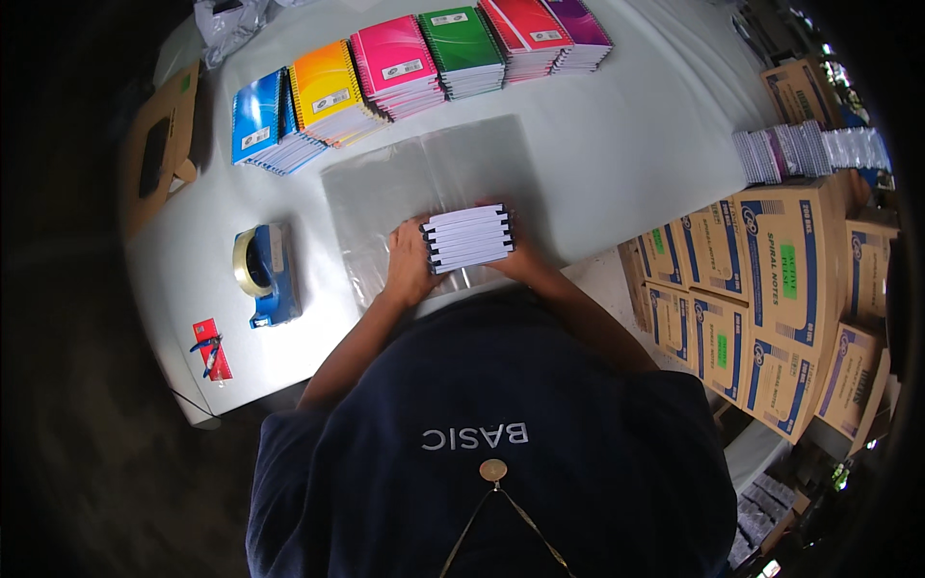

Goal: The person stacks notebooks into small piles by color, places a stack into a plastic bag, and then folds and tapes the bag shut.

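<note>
Between my two hands stands a small stack of spiral notebooks [469, 239], its white page edges facing up and dark binding showing at the ends. My left hand [410, 266] is closed round the stack's left end. At the right end my right hand [520, 258] grips it, its fingers partly hidden behind the notebooks. Under and beyond the stack lie clear plastic bags [385, 188], spread flat on the table near its front edge.
Across the table's far side run piles of spiral notebooks: blue [258, 111], yellow [326, 82], pink [393, 53], green [461, 39], red [525, 29] and purple [581, 24]. A blue tape dispenser [277, 275], blue-handled pliers [209, 354] and an opened carton [178, 125] lie left. Stacked cartons [785, 260] stand right.
</note>
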Tool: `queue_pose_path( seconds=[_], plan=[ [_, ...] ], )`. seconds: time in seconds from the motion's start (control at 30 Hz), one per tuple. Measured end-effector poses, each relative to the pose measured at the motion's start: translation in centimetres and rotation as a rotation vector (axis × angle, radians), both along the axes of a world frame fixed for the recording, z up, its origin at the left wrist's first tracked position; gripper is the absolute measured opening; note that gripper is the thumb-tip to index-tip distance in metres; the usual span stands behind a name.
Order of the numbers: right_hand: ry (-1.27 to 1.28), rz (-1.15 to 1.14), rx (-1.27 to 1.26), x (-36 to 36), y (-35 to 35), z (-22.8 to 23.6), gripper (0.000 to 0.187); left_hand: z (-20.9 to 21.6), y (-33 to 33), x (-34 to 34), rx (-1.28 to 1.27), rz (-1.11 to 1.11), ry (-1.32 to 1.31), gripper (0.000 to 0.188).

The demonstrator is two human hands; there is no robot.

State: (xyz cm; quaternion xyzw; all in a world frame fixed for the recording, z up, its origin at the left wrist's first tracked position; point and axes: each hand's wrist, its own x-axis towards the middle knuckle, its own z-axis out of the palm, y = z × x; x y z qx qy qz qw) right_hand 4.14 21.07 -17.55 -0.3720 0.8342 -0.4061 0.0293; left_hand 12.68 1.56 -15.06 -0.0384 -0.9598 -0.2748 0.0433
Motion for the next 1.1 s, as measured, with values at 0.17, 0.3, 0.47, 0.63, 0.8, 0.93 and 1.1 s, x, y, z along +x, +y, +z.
queue_pose_path(
  seconds=[0.17,0.3,0.47,0.63,0.8,0.93,1.1],
  plan=[
    [-0.166,-0.003,-0.100,-1.3,-1.4,5.6,0.079,3.7,-0.5,-0.1,0.435,0.060,-0.004,0.081],
    [-0.701,-0.064,0.003,-2.4,-3.7,9.3,0.079,8.3,-1.8,-1.7,1.191,0.234,-0.454,0.054],
    [-0.742,-0.042,0.113,-3.2,-4.7,4.2,0.081,4.5,-3.4,-1.8,1.079,0.331,-0.736,0.064],
    [-0.748,0.014,0.207,-5.0,-4.3,3.5,0.084,5.0,-2.1,-1.4,1.112,0.367,-0.710,0.075],
    [-0.704,0.054,0.180,-4.9,-4.1,5.6,0.080,6.0,-1.7,-1.2,0.991,0.396,-0.574,0.076],
    [-0.525,0.044,-0.134,-2.3,-2.9,7.7,0.072,5.6,-0.5,0.2,0.696,0.382,-0.166,0.077],
    [-0.150,0.121,0.119,-1.1,-2.0,2.0,0.069,-0.1,1.0,1.5,0.062,0.338,-0.146,0.080]
  ],
)
